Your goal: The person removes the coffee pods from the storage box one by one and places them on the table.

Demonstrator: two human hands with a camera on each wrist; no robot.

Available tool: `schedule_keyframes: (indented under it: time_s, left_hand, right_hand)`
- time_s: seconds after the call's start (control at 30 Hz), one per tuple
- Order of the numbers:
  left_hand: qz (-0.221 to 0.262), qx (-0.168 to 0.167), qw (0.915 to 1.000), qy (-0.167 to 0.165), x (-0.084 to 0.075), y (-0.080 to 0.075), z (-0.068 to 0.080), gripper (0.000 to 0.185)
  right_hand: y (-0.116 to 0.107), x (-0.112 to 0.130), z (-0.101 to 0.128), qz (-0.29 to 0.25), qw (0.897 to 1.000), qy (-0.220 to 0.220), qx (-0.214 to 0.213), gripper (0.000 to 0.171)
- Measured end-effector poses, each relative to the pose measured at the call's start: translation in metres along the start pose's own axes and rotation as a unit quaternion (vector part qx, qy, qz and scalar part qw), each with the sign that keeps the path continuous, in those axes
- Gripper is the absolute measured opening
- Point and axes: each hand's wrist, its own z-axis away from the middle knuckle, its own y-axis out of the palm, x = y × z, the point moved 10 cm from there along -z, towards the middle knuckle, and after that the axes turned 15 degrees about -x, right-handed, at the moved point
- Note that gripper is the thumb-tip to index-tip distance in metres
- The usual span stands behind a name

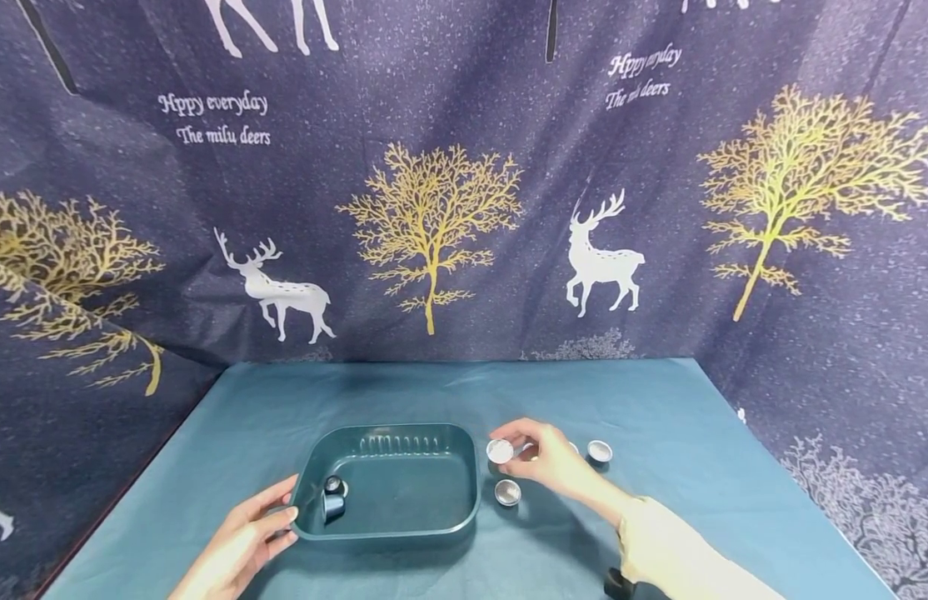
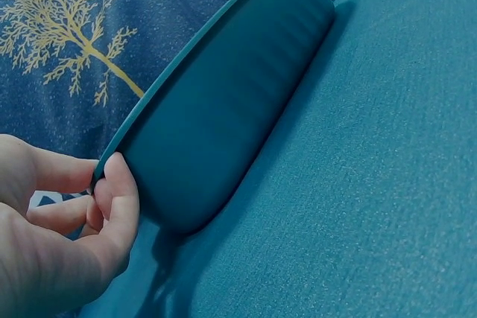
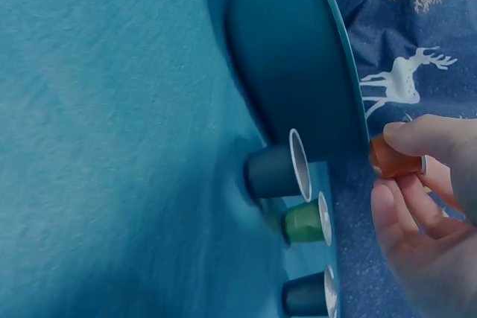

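My right fingers [image 3: 417,135] pinch a small orange coffee capsule [image 3: 393,160] between thumb and forefinger, held off the tabletop just beside the right rim of the teal plastic tray [image 1: 404,521]. In the head view its foil face [image 1: 500,451] points up at me from the right hand [image 1: 542,458]. I judge the capsule very light, with a thin, smooth wall that could dent or slip under a hard squeeze, and a foil lid that could puncture. So the tapered side wall just under the rim flange looks to me the best place to hold it, with gentle pressure, and that is roughly where my fingertips sit.

My left hand [image 1: 242,546] grips the tray's near left corner, the thumb [image 2: 119,199] curled over the rim and the other fingers tucked beneath. The tray looks stiff and light; I expect it would slide easily on the cloth, so a hold on the rolled rim seems sound.

Inside the tray, by the left wall, lie two dark capsules [image 1: 332,497], close together. On the teal tabletop [image 1: 659,500], right of the tray, more capsules stand: a dark blue capsule [image 3: 276,171] nearest the tray, a green capsule [image 3: 304,222] next to it, and another dark one [image 3: 307,294] beyond. Behind everything hangs a navy backdrop [image 1: 464,167] printed with deer and gold trees.
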Motion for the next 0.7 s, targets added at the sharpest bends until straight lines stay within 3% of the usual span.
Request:
schedule_keyframes:
  time_s: [0.37,0.7]
  left_hand:
    - [0.007,0.012,0.9999,0.010,-0.001,0.001,0.000,0.075]
    - [0.009,0.006,0.9999,-0.006,0.001,0.000,0.000,0.076]
  right_hand:
    - [-0.014,-0.012,0.018,0.027,0.999,0.018,-0.024,0.038]
    - [-0.030,-0.018,0.034,0.055,0.997,0.013,-0.052,0.036]
